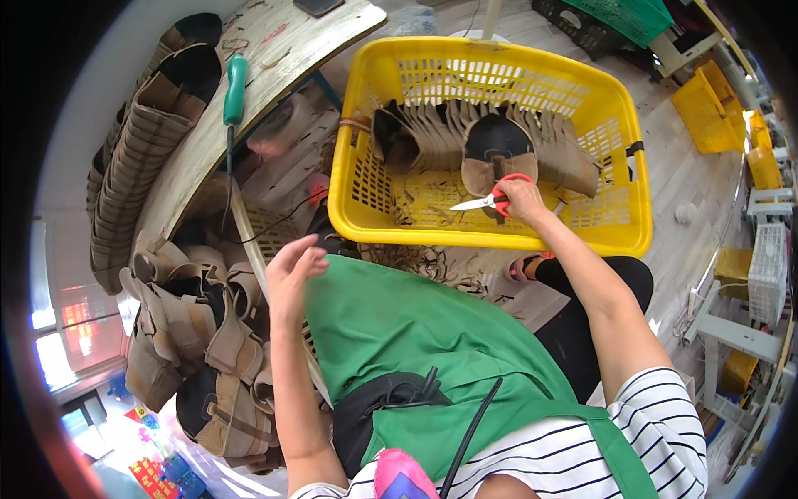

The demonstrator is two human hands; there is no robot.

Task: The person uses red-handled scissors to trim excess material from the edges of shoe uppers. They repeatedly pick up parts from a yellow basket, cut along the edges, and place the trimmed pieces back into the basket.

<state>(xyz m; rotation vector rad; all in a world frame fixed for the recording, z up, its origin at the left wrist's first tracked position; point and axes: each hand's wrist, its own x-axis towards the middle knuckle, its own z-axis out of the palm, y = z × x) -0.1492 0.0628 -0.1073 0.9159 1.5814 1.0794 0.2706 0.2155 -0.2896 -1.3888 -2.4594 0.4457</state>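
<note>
My right hand (525, 202) is closed on scissors (474, 205) with red handles, their blades pointing left over the yellow basket (482, 239). Against that hand's fingers is a tan shoe upper (497, 170) with a black lining; whether they also grip it, I cannot tell. It lies in front of a row of similar uppers (440, 137) standing packed in the basket. My left hand (291, 270) hangs in the air left of the green apron (416, 316), its fingers loosely bent and apart, with nothing in it.
A heap of tan uppers (204, 333) is at my left. On the worn table (274, 50) lie a long stack of uppers (141, 150) and a green-handled tool (236, 90) with a thin shaft. Scraps (432, 266) litter the floor. More yellow baskets (709, 108) stand right.
</note>
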